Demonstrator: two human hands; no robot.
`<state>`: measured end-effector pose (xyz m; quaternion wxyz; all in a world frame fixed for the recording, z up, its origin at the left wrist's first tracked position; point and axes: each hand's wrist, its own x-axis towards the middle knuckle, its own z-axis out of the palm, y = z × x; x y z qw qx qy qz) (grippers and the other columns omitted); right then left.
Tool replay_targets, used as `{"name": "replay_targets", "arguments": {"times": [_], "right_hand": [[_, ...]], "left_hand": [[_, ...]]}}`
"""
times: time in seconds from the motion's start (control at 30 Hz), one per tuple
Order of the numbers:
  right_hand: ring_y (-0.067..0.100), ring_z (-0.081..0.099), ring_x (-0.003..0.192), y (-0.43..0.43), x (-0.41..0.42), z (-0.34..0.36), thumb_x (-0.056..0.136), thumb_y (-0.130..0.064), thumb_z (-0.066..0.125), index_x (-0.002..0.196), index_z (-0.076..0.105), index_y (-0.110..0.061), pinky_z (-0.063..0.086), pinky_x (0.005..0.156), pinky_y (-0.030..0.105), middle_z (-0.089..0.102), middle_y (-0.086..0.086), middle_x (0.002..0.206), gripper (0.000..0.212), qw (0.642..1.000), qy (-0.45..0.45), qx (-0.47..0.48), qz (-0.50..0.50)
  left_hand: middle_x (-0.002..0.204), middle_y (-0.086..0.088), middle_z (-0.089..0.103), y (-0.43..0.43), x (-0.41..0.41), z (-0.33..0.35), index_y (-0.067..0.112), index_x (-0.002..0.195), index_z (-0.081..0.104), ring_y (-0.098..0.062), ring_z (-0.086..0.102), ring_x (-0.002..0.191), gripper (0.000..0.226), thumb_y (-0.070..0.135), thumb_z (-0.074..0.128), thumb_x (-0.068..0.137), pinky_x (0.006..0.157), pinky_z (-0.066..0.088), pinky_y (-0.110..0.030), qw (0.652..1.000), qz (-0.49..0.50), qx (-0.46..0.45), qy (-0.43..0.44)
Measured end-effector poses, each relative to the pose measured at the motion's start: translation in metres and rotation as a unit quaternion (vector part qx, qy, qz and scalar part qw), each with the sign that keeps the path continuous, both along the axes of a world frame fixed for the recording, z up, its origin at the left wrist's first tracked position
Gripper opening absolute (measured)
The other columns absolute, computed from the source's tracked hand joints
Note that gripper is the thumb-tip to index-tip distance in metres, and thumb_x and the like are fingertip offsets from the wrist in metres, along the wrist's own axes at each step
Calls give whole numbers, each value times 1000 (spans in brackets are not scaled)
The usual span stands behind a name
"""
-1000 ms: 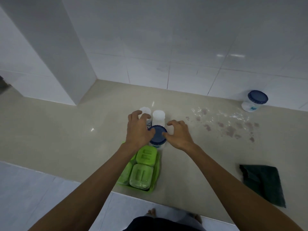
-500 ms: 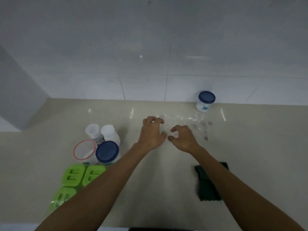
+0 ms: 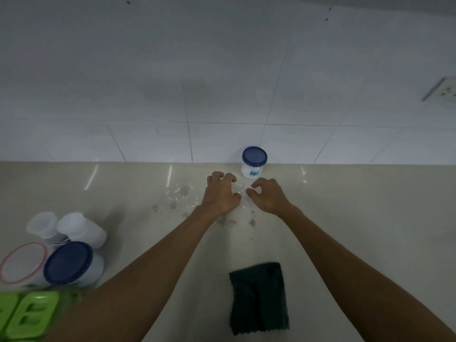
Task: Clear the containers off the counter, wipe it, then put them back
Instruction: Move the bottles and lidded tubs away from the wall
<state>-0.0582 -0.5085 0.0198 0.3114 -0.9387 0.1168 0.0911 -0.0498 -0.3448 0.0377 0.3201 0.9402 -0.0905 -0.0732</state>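
A white jar with a blue lid [image 3: 254, 162] stands against the wall at the back of the beige counter [image 3: 357, 218]. My left hand [image 3: 220, 195] and my right hand [image 3: 267, 197] hover side by side just in front of it, fingers curled and apart, holding nothing. At the left stand a second blue-lidded jar [image 3: 70, 264], a red-rimmed container [image 3: 23, 264], two white bottles [image 3: 76, 228] and green lidded boxes [image 3: 27, 314]. A dark green cloth [image 3: 257, 297] lies on the counter near the front.
Wet spots and brownish stains [image 3: 177, 201] mark the counter under and left of my hands. The white tiled wall [image 3: 222, 95] rises behind the counter. A wall socket [image 3: 444, 91] sits at the far right.
My hands left the cluster of containers and moved right and back toward the lone blue-lidded jar. The view swung right, so the cluster now sits at the lower left.
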Motion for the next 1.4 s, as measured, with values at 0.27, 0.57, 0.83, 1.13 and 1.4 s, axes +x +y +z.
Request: {"name": "replay_targets", "arguments": {"times": [0.27,0.57,0.83,1.13,1.4], "right_hand": [[41,38,129,-32,76,6,92,-39,60,146,31,-8,39,108,45,35,24,136,68,998,18,-56,29],[40,36,129,-26,130,-12,82,-46,72,149,22,-10,41,100,46,34,19,141,91,996,-9,-88,20],[39,40,124,-20,139,-8,73,-38,81,144,33,-14,42,98,43,39,16,138,89,997,-38,-59,43],[27,45,122,31,57,4,63,-40,87,144,35,-24,47,97,41,43,5,136,97,990,-59,46,116],[22,46,120,130,-33,2,64,-40,87,143,37,-25,47,97,38,45,2,135,94,966,-35,84,242]], "left_hand": [[143,-13,35,-13,44,5,15,136,47,-28,31,135,52,21,63,87,108,36,-35,999,42,1,21],[141,-15,38,-15,60,-15,16,135,48,-31,33,132,51,22,61,86,108,35,-36,997,46,11,53],[141,-12,37,2,59,-21,18,133,50,-27,34,132,47,20,60,87,107,34,-32,997,61,-5,52],[138,-7,50,71,-5,-30,25,126,55,-25,39,131,46,27,66,82,107,35,-31,992,114,-39,41],[131,-8,58,154,-112,-46,16,123,59,-25,45,129,42,22,68,83,107,35,-33,977,211,-22,21]]}}
